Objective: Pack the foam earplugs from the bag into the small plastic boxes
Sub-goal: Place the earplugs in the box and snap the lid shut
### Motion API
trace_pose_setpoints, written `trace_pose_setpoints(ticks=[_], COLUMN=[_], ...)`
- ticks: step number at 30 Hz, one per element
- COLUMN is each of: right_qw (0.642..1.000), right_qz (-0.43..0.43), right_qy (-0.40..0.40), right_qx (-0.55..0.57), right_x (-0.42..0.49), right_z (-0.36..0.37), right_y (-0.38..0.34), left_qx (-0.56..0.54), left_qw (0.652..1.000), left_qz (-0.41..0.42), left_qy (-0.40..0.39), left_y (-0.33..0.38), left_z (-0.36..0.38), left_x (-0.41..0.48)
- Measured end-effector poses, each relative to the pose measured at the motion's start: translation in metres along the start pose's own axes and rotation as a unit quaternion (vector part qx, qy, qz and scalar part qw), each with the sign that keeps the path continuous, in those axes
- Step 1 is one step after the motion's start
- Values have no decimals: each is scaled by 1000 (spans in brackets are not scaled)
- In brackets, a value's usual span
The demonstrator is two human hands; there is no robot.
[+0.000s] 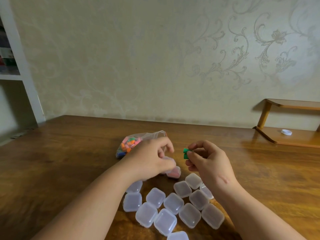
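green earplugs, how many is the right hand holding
2 green earplugs, both pinched in the right hand: one on top, one just below it. More could be hidden behind the fingers.

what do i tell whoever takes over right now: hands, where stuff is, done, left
Right hand: pinches two green earplugs in the air, not yet boxed.
Left hand: fingers curled over a clear box; blurred, grip unclear.
Bag: on the table behind the left hand, many coloured earplugs inside.
Done: one filled box with reddish earplugs, by the left hand.
Left: box the green pair, then fill the empty boxes, a dozen or so, clustered near the front.
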State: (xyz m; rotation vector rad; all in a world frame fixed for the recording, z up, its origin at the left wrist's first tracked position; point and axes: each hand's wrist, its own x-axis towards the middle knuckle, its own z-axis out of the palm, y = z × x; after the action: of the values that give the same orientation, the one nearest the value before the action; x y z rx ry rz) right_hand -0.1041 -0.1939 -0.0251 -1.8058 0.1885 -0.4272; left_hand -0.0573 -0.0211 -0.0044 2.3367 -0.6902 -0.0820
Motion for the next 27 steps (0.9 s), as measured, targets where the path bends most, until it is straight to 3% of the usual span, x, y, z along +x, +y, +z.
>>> trace_pose_setpoints(ticks=[5, 12, 22, 27], right_qw=[999, 996, 996, 998], right_qz=[20, 47, -20, 8], right_qy=[-21, -76, -83, -65], right_qx=[13, 9, -38, -18], right_x=[0, -3, -7, -4], right_z=[-2, 1, 4, 4], right_y=[-2, -4, -3, -4], left_qx=[-168, -244, -191, -214], left_qw=[983, 964, 979, 971], left_qz=[33, 22, 48, 43], left_qy=[68, 108, 55, 93], left_y=[-10, -16, -15, -15], left_z=[6, 10, 11, 10], left_x=[3, 6, 5, 6])
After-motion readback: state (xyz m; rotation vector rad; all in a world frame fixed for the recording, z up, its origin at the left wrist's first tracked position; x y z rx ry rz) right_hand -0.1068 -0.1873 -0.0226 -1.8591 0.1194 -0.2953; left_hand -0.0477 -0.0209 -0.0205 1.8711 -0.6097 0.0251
